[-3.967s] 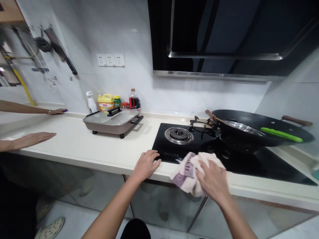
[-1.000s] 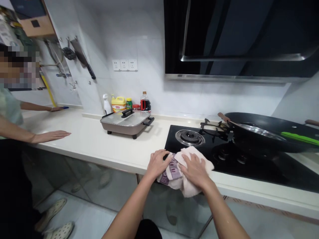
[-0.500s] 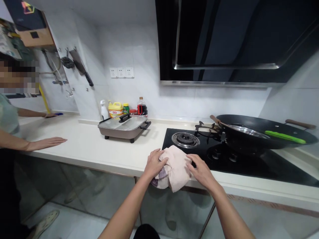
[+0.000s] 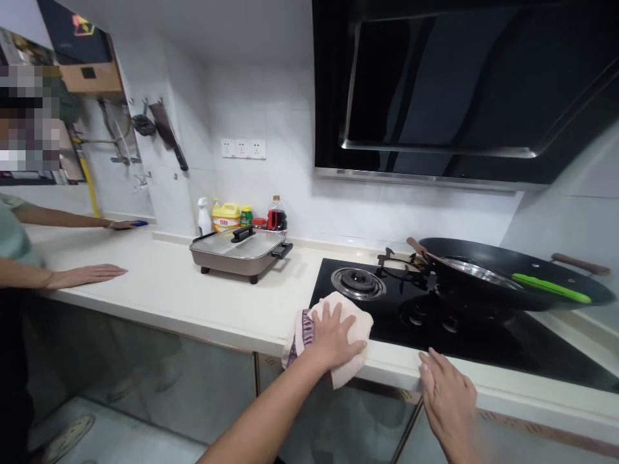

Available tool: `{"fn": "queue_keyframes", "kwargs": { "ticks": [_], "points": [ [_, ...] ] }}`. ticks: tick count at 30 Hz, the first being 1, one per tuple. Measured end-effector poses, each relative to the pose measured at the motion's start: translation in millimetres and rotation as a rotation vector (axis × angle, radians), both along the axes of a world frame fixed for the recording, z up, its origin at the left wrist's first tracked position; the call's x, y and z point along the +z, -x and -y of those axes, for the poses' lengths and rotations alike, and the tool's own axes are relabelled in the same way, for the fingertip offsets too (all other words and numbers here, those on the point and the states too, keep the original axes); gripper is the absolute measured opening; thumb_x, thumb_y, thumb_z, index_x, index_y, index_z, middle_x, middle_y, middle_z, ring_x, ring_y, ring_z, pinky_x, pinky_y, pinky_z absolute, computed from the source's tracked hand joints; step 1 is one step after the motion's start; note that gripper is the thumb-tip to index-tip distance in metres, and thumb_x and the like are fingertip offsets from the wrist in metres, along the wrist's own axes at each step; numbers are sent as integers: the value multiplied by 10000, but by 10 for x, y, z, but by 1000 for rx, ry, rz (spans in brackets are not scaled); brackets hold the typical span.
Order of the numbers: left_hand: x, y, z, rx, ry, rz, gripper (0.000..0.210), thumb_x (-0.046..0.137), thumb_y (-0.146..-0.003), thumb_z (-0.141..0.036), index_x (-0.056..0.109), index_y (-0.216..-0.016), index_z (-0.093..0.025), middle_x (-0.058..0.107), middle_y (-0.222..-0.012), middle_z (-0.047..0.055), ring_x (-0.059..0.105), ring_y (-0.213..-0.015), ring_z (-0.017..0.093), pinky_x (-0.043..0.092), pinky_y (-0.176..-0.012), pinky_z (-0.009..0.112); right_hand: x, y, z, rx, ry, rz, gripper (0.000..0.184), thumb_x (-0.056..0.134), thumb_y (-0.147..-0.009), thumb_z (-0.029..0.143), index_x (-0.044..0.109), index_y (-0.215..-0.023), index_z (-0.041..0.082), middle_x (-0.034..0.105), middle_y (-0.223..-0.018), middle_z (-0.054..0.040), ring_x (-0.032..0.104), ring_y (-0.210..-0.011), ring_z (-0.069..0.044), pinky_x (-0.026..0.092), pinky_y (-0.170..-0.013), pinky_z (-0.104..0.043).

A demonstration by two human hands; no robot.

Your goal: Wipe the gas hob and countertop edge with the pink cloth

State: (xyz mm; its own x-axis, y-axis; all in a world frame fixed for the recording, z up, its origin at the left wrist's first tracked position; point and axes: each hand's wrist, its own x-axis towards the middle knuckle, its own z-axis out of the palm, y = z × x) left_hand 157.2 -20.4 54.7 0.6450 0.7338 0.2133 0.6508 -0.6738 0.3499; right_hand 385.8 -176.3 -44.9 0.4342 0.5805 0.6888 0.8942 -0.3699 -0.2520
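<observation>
Left hand (image 4: 331, 338) on cloth (image 4: 356, 317), burner (image 4: 358, 283) beyond, wok (image 4: 483, 298) right, pan (image 4: 236, 258) left

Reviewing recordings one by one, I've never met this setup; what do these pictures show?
There is no machine: a person works with two bare hands, and all pictures come from one head-worn camera looking forward and down. The left hand lies spread on a pale cloth at the near left corner of a black cooktop. The right hand, holding nothing visible, is at the front edge of the counter. A wok with a green utensil in it sits at the cooktop's right; a lidded pan stands farther left, containers behind it. The hands at far left are someone else's.
</observation>
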Motion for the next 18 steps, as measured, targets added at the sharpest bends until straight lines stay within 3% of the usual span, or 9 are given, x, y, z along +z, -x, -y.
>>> {"fn": "queue_keyframes", "kwargs": {
  "ticks": [5,10,18],
  "points": [
    [36,-119,-153,12,48,-31,797,549,-837,-790,539,-1515,-372,284,-1729,87,58,-1590,506,22,-1197,790,-80,-74,41,25,-12,34,611,243,-1043,484,748,-1236,200,664,-1409,-128,585,-1309,-317,420,-1065,-498],
    [140,-171,-489,57,125,-74,884,467,-819,-870,502,-1550,-375,244,-1747,65,34,-1595,495,-1,-1215,767,-160,-162,44,39,-15,32,627,240,-1025,523,741,-1242,215,686,-1366,-125,611,-1265,-344,451,-1015,-525],
    [204,174,-1003,267,175,-70,874,454,-842,-853,467,-1572,-374,233,-1751,87,127,-1596,461,93,-1229,718,-271,-382,-10,84,-17,69,557,306,-990,531,774,-1157,278,730,-1267,-117,653,-1183,-364,487,-920,-546]
  ]
}}
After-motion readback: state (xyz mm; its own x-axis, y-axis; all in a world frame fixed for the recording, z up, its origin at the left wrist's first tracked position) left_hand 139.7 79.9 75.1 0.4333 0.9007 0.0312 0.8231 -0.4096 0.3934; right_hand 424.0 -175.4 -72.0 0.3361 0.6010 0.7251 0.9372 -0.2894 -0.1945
